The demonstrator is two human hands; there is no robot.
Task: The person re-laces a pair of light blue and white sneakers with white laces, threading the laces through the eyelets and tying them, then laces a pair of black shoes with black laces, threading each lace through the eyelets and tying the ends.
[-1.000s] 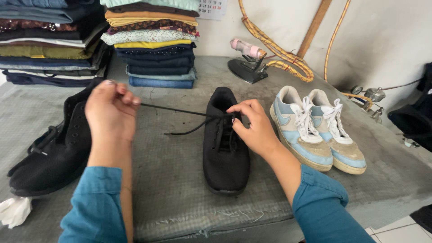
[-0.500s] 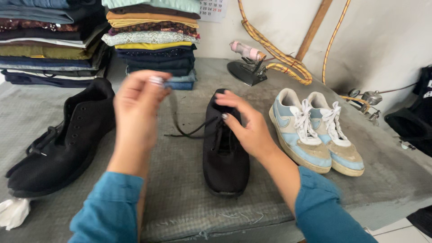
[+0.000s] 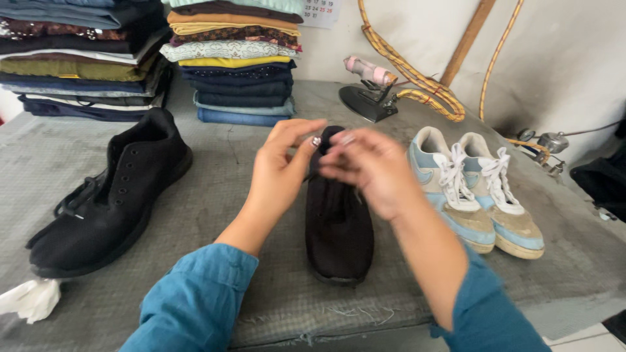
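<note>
A black shoe (image 3: 339, 228) lies toe towards me in the middle of the grey padded table (image 3: 222, 189). Both my hands meet just above its heel end. My left hand (image 3: 280, 173) pinches the tip of the black shoelace (image 3: 316, 141) between thumb and fingers. My right hand (image 3: 368, 169), blurred by motion, has its fingertips bunched at the same spot on the lace. Most of the lace is hidden behind my hands. The matching black shoe (image 3: 111, 195) lies to the left with its lace loose.
A pair of white and light blue sneakers (image 3: 482, 189) stands right of the black shoe. Two stacks of folded clothes (image 3: 235, 58) fill the back left. An iron (image 3: 372, 91) with a braided hose (image 3: 417, 78) sits at the back. Crumpled white cloth (image 3: 29, 300) lies front left.
My left hand, which held the lace stretched out to the left, has swung right and in. Both hands now meet over the middle shoe.
</note>
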